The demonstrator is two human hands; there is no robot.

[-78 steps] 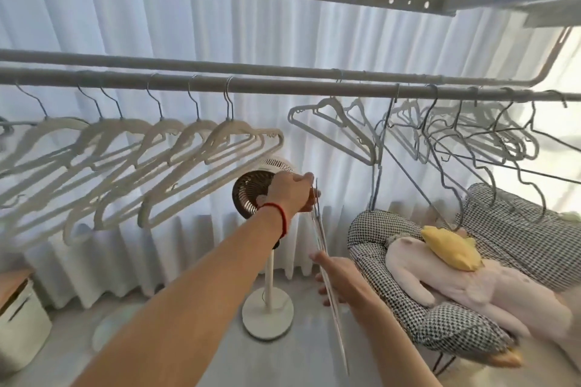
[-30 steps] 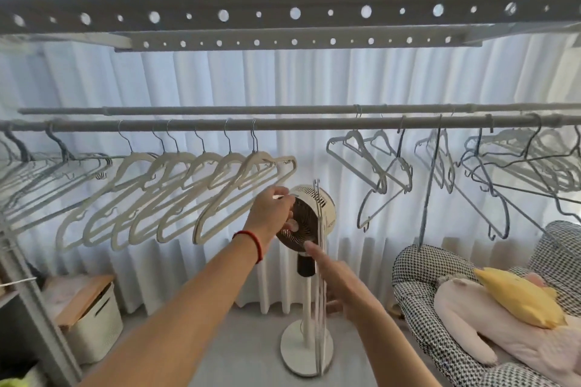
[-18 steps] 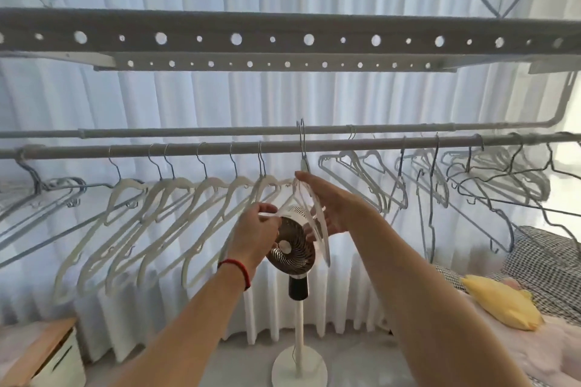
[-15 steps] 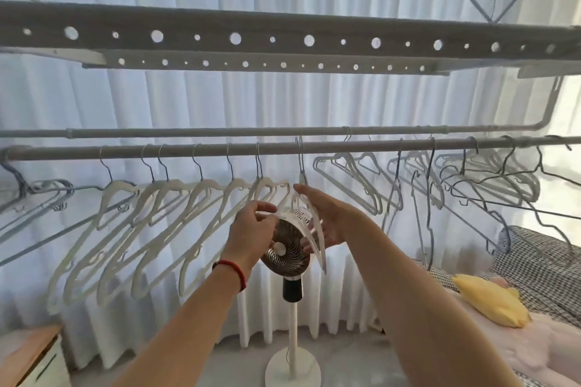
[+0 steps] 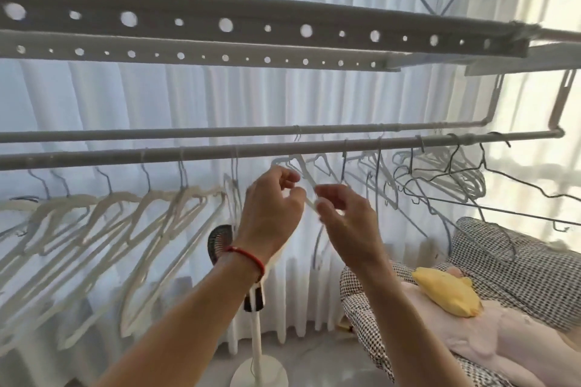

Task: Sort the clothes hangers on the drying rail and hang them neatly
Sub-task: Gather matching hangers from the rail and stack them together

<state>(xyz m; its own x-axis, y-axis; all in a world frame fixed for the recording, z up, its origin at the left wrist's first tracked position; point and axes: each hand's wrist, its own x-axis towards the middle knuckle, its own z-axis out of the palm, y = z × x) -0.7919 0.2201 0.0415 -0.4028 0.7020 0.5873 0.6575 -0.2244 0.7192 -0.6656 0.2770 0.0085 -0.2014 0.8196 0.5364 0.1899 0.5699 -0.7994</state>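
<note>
A pale hanger [image 5: 309, 188] is hanging from the rail [image 5: 283, 149], and both hands are reaching up to it just under the bar. The left hand [image 5: 272, 210] is curling its fingers [image 5: 290, 177] around the hanger's sloping arm from the left; the right hand [image 5: 344, 217] is pinching the same arm lower down between thumb and fingertips [image 5: 322, 199]. The two hands are sitting close together, nearly touching, with the hanger's arm running between them. The picture is blurred here, so how firmly each hand is closing cannot be told. A red cord [image 5: 248, 256] is circling the left wrist.

Left of the left hand, a row of white hangers [image 5: 125, 220] is hanging from the rail, evenly spaced and all leaning the same way. Right of the right hand, thin wire hangers [image 5: 440, 179] are hanging in a tangle, overlapping at mixed angles. A second rail [image 5: 220, 133] is running just behind and above the first, and two perforated bars [image 5: 251, 23] are crossing overhead.

Below the left forearm, a standing fan [image 5: 220, 243] is rising on a white pole, partly hidden by the wrist. Below and right of the right forearm, a checked chair [image 5: 518, 264] is holding a pink plush toy [image 5: 503, 342] with a yellow one [image 5: 446, 292] lying on it. White curtains [image 5: 157, 104] are filling the background.
</note>
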